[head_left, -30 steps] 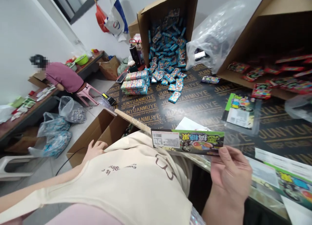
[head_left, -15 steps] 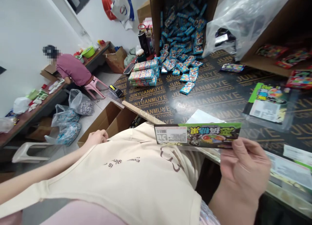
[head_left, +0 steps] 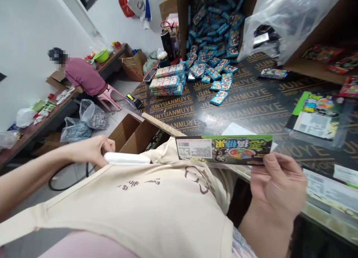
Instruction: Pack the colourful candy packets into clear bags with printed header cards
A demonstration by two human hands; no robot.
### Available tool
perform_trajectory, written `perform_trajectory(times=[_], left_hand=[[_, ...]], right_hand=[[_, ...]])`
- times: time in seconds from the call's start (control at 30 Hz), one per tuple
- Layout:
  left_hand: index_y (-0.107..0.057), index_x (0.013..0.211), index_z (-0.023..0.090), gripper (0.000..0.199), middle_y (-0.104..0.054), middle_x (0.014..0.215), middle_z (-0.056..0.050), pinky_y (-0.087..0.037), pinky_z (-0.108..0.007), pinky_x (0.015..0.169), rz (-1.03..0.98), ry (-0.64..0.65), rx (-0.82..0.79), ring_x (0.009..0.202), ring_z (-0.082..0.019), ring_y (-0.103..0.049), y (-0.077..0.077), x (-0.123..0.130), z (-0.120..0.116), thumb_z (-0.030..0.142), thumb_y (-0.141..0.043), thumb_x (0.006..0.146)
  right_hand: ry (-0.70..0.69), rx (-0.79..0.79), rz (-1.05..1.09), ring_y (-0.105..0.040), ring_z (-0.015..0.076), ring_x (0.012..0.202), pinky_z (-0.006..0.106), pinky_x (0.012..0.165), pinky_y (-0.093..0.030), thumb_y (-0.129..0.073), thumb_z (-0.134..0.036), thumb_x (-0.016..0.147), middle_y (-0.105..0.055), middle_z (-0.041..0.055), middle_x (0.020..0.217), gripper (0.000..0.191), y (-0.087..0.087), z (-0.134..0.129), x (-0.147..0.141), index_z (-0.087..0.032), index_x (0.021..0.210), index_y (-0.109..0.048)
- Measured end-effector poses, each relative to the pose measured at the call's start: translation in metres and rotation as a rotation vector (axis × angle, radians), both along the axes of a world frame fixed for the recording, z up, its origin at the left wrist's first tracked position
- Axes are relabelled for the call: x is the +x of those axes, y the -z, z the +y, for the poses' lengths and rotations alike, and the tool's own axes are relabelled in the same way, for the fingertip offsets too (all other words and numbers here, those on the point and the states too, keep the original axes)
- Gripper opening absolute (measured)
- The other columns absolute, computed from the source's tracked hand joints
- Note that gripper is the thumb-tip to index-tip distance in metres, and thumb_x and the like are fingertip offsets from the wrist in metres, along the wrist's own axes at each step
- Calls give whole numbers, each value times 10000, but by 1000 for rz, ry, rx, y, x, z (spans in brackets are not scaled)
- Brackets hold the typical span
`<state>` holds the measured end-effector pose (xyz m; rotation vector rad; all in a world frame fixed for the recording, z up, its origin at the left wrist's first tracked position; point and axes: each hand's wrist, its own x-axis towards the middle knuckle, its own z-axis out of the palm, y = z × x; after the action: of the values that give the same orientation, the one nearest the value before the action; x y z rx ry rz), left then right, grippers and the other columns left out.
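Note:
My right hand (head_left: 279,185) pinches the right end of a black-and-green printed candy bag (head_left: 223,150), with its barcode panel at the left, above the table's near edge. My left hand (head_left: 96,151) is closed on the end of a white flat device (head_left: 127,158) beside my apron. A black cable (head_left: 68,183) hangs in a loop below that hand; where it joins is hidden. A similar printed bag (head_left: 314,118) lies flat on the table to the right, and further bags (head_left: 330,191) lie at the near right edge.
Blue candy packets (head_left: 214,53) spill from a cardboard box at the back, beside stacked packet boxes (head_left: 167,79). A plastic sack (head_left: 296,23) and a carton with red packets (head_left: 321,53) stand right. An open carton (head_left: 124,129) is below the table. A seated person (head_left: 84,75) works at another table.
My left hand has risen from beside my apron and now grips a white device with a black cable in view. My right hand and the candy bag have shifted slightly up and left.

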<state>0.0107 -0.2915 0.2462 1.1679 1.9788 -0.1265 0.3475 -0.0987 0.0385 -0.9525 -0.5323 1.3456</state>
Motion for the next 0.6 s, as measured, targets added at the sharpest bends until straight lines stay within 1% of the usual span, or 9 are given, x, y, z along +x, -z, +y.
perform_trajectory(times=[0.03,0.07,0.13,0.2,0.3,0.33,0.4,0.5,0.6], left_hand=[[-625,437,186,187,-558,640,-25,-391,-250,570,-112,-94,-47,644,-157,-503,-2,-12,4,325,-723,516],[-627,431,184,162,-578,639,-32,-408,-248,564,-207,-200,-56,645,-163,-518,-2,-26,6,298,-723,496],[-647,459,173,103,-636,683,-51,-451,-250,560,-314,-416,6,666,-184,-563,5,-53,12,246,-719,470],[-673,531,144,93,-670,687,-71,-493,-250,580,-335,-646,138,680,-198,-607,20,-76,21,177,-723,460],[-669,643,107,146,-658,600,-57,-508,-211,564,-376,-997,382,582,-148,-606,50,-96,48,75,-717,508],[-668,702,110,169,-662,608,-45,-511,-204,560,-398,-1039,423,559,-131,-601,61,-100,61,76,-717,543],[-652,794,121,215,-677,651,-41,-528,-214,592,-430,-1066,454,568,-128,-620,85,-107,87,98,-723,593],[-618,831,129,234,-669,654,-40,-540,-244,615,-474,-1093,439,568,-136,-635,118,-117,122,143,-736,629],[-603,840,139,233,-657,652,-32,-543,-266,636,-532,-1110,388,591,-146,-650,148,-129,144,166,-733,650]], right_hand=[[1,4,0,-579,140,654,361,734,-525,-858,-263,472,-626,-48,674,226,0,0,0,-257,630,-697],[-4,2,0,-581,141,658,365,739,-527,-858,-261,482,-631,-49,680,225,0,0,0,-257,641,-699],[26,-12,6,-585,139,648,363,715,-531,-878,-279,445,-641,-48,669,268,0,3,2,-242,637,-696],[84,-40,16,-592,137,621,351,665,-531,-909,-308,344,-640,-42,627,358,-1,8,5,-213,603,-682],[172,-120,4,-569,129,517,307,521,-484,-920,-333,179,-602,-34,529,482,-2,19,9,-177,549,-653],[191,-148,-7,-552,123,483,288,479,-455,-916,-336,149,-589,-34,510,503,-2,22,9,-172,542,-648],[214,-180,-28,-522,111,446,264,431,-408,-910,-340,121,-574,-32,493,524,-2,29,9,-165,535,-641],[189,-172,-46,-533,127,474,296,454,-445,-910,-358,144,-573,-25,504,520,-2,38,3,-168,544,-637],[189,-159,-62,-538,143,487,343,489,-475,-905,-361,189,-573,-18,521,490,-1,46,-7,-173,548,-629]])
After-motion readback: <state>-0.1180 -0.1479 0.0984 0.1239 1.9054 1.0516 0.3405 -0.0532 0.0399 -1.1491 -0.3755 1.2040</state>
